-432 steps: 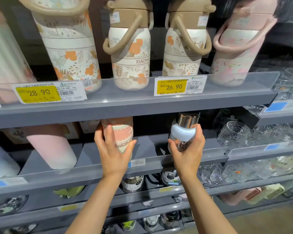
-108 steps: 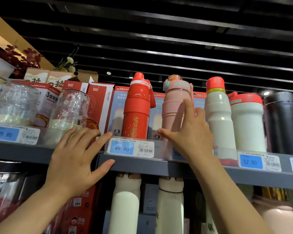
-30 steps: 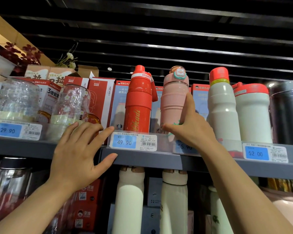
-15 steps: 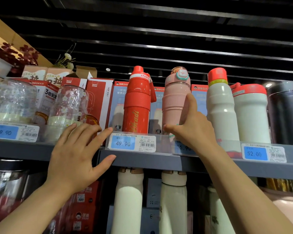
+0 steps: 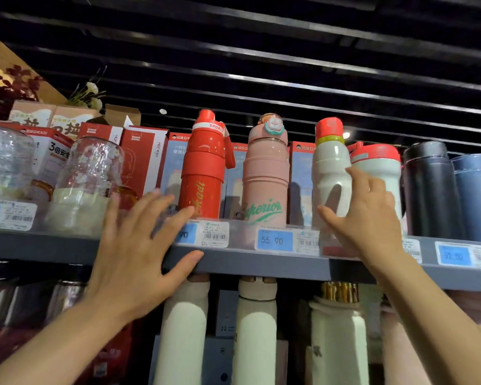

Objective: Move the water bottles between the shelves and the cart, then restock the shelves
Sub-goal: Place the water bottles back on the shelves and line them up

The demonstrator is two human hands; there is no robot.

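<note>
Here the white bottle with the red cap (image 5: 329, 173) stands upright on the top shelf (image 5: 261, 263), its long axis vertical, just right of the pink bottle (image 5: 265, 173), which serves as landmark. The right hand (image 5: 368, 215) is the nearer one: it reaches up from below and right of the white bottle, thumb out toward the bottle's lower body and fingers (image 5: 357, 176) raised along its right flank. The fingers look relaxed and not curled round it; whether they touch the bottle I cannot tell. A grasp would probably call for the hand to wrap leftward round the waist.

Left of the pink bottle stands the red bottle (image 5: 204, 168), and below and left of that the left hand (image 5: 135, 251) lies spread, fingers straight, against the shelf edge, holding nothing; motion blur softens its fingertips.

The bottoms of all three bottles are hidden behind the clear shelf lip and price tags (image 5: 274, 240). The right hand covers part of a second white bottle (image 5: 378, 168) further right of the pink one. No cart is in view.
</note>
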